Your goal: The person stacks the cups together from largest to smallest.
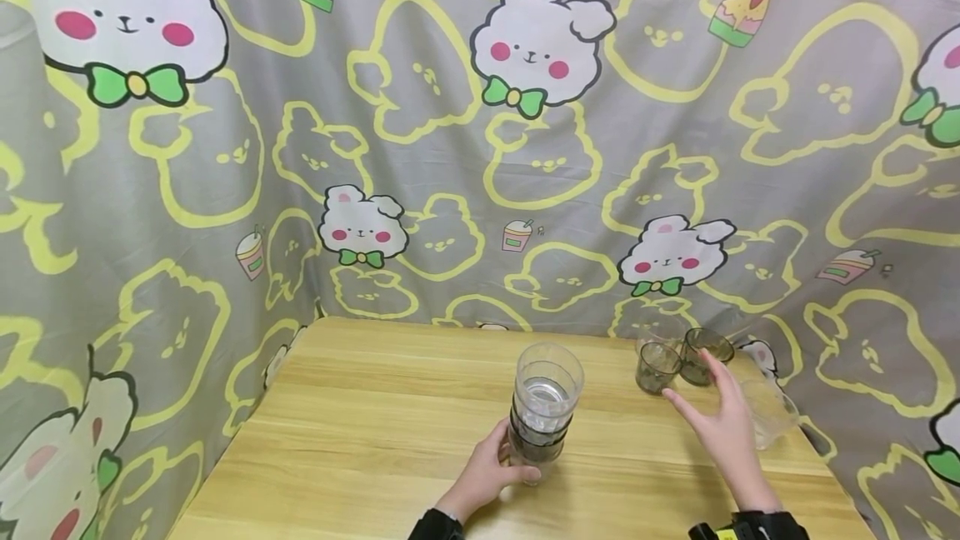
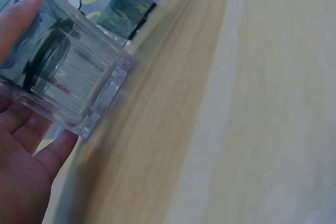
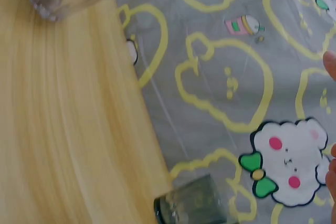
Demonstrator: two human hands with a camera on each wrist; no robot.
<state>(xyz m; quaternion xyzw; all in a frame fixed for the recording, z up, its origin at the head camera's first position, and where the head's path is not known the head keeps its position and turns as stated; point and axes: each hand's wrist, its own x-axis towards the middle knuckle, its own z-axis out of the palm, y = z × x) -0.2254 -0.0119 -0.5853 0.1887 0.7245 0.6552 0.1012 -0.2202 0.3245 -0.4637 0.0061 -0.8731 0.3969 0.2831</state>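
Tall see-through stack of clear and smoky-grey cups [image 1: 546,407], clear on top, dark rims lower, mid wooden table [image 1: 375,423]; my left hand [image 1: 487,469] grips it low. My right hand [image 1: 723,427], thumb and fingers apart, nears two smoky-grey round tumblers [image 1: 658,369], clear cup [image 1: 771,415] alongside. Grey cartoon-print curtain [image 1: 442,165] behind.

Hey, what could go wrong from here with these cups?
The tall stack of cups could tip, since the left hand grips it only low down.
The right hand, reaching in, might knock the small dark cup into the larger dark cup.
The clear cup by the table's right edge could get nudged off.
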